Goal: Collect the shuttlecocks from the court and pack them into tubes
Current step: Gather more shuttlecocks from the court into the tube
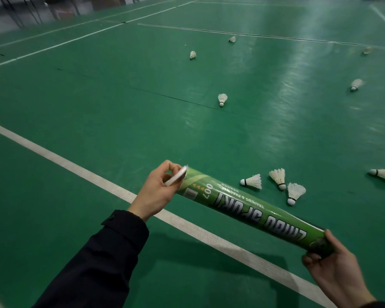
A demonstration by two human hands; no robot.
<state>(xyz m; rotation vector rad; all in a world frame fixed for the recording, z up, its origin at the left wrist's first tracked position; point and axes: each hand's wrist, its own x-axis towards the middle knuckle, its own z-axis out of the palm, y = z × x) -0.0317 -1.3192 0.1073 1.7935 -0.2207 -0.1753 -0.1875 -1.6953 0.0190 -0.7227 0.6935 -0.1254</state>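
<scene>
The person holds the green tube [249, 205] level above the court floor [98, 96], right hand [333, 270] wrapped round its near end, grip closed on the cardboard. The left hand [156, 192] pinches the white cap [176, 178] at the far end, at ten o'clock. The print sits upside down to the camera: "007", "TRAINING & PRACTICE", big letters ending "SPORT"; the first word is unclear. Three shuttlecocks [278, 176] lie just past the tube at one o'clock, and more are scattered toward twelve and two. They look featherlight and fragile, so take them by the cork, not the skirt.
</scene>
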